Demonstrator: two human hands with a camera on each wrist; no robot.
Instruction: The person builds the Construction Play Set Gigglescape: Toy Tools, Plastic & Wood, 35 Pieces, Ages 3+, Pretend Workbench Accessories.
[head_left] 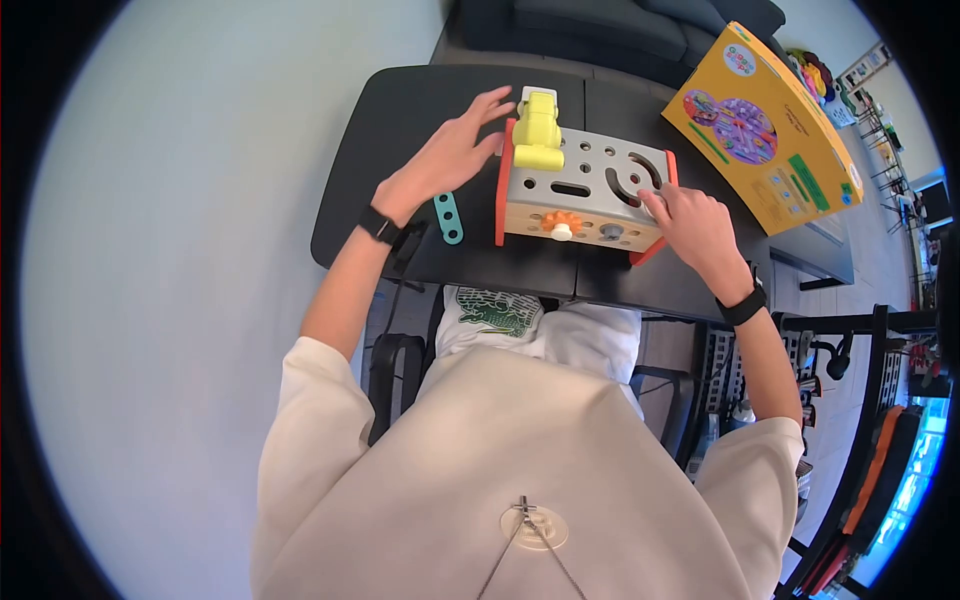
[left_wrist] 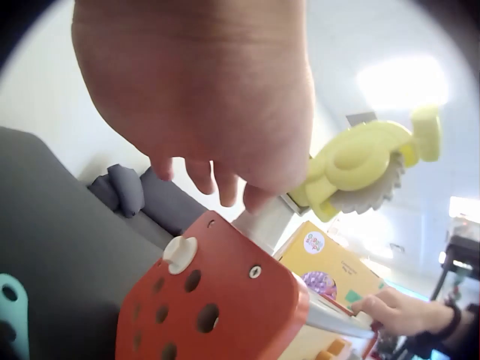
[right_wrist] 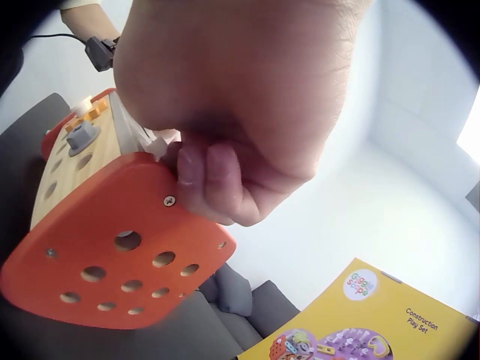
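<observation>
The toy workbench [head_left: 600, 170] has a grey perforated top and red end panels [left_wrist: 255, 315] [right_wrist: 90, 240]. A yellow toy saw [head_left: 539, 130] [left_wrist: 356, 165] with a grey toothed disc sits on its left end. Beside the saw is my left hand [head_left: 452, 158] [left_wrist: 202, 90], its fingers relaxed and holding nothing; whether it touches the saw I cannot tell. With curled fingers, my right hand [head_left: 698, 230] [right_wrist: 232, 90] grips the workbench's right upper edge; its palm side is partly hidden. An orange gear [head_left: 572, 217] and a grey nut [head_left: 611, 231] are on the front.
A teal perforated strip [head_left: 449, 226] [left_wrist: 16, 315] lies on the dark table [head_left: 370, 130], left of the workbench. A large yellow box [head_left: 775, 175] [right_wrist: 405, 341] stands at the back right. Behind the table is a dark sofa [head_left: 600, 30].
</observation>
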